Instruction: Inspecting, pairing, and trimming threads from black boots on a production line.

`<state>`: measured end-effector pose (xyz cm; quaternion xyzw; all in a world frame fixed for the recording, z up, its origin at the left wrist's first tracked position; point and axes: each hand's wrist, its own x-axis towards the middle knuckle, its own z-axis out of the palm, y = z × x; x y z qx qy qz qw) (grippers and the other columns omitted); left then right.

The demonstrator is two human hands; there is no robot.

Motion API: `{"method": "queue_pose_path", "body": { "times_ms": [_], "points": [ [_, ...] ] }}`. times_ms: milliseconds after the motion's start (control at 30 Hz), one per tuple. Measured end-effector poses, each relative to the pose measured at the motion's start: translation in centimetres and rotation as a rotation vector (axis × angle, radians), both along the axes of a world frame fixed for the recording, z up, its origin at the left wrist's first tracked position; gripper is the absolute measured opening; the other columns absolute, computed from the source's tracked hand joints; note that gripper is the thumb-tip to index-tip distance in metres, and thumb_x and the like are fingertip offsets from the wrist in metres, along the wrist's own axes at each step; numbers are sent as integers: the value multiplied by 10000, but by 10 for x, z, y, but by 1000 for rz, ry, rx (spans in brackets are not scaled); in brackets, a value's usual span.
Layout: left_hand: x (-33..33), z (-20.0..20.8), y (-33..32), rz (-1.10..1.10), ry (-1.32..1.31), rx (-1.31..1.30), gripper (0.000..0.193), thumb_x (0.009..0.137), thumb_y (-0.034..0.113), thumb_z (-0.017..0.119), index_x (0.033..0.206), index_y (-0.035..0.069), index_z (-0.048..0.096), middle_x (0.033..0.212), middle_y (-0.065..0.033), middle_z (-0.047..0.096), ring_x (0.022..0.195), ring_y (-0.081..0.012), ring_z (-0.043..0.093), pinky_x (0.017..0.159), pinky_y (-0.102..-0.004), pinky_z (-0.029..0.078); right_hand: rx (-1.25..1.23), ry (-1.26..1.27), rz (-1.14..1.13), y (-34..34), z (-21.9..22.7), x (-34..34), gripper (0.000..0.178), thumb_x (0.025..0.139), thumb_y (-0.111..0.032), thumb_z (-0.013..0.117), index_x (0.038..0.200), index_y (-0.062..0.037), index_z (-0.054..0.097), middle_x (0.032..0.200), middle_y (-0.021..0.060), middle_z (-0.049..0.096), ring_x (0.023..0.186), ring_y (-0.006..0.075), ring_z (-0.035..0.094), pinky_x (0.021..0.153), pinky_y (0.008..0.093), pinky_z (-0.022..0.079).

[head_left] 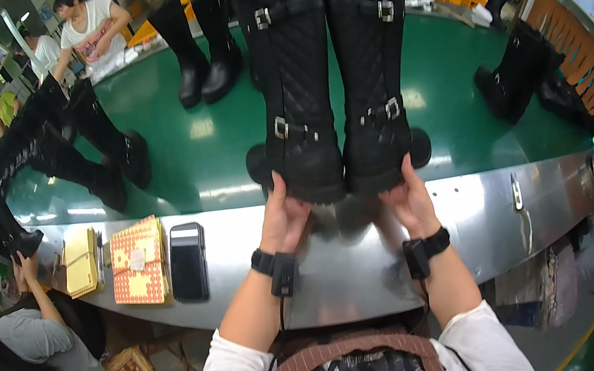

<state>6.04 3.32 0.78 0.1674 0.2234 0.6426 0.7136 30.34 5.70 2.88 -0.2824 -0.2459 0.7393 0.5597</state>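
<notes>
Two tall black boots with quilted shafts and silver buckles stand side by side in front of me, heels toward me. My left hand (285, 218) grips the left boot (296, 84) low at its heel, thumb up along the side. In the same way my right hand (410, 202) holds the right boot (370, 73) at its heel. Fingers of both hands go under the soles and are partly hidden. Both heels hang over the metal strip near the edge of the green belt (184, 157).
Black boots (202, 53) stand farther back, with more at left (107, 138) and right (517, 77). On the metal ledge (343, 279) lie sticker sheets (140, 265), a yellow pad (81, 262), a black phone (188, 261) and a small cutter (516, 191). Co-workers sit and stand around the belt.
</notes>
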Motion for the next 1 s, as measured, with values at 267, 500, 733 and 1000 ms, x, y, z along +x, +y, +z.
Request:
{"method": "queue_pose_path", "body": {
  "times_ms": [267,500,733,1000],
  "points": [
    [0,3,1,-27,-77,135,583,997,413,544,1493,194,332,1503,-23,435,1373,-225,421,1121,-433,344,99,62,68,-1,0,4,577,1026,-417,468,1457,-46,374,1460,130,479,1334,288,475,1111,446,406],
    [-2,3,-1,-55,-84,107,594,1006,445,505,1499,166,327,1502,-47,442,1364,-234,440,1126,-438,346,122,60,101,-1,-2,4,589,1023,-428,467,1460,-46,370,1476,129,461,1349,289,462,1126,448,392],
    [9,23,-14,-231,-231,124,621,999,528,457,1476,136,393,1486,-88,463,1342,-245,469,1144,-438,348,254,53,302,-5,-4,7,766,944,-511,577,1475,-6,353,1475,138,459,1376,275,427,1142,457,339],
    [7,29,-13,-263,-391,-20,526,1002,441,476,1397,96,502,1340,-113,601,1189,-232,608,1056,-390,472,766,-1218,204,4,19,44,1144,674,-248,901,1535,-55,174,1562,151,262,1415,305,337,1144,455,287]
  ]
}}
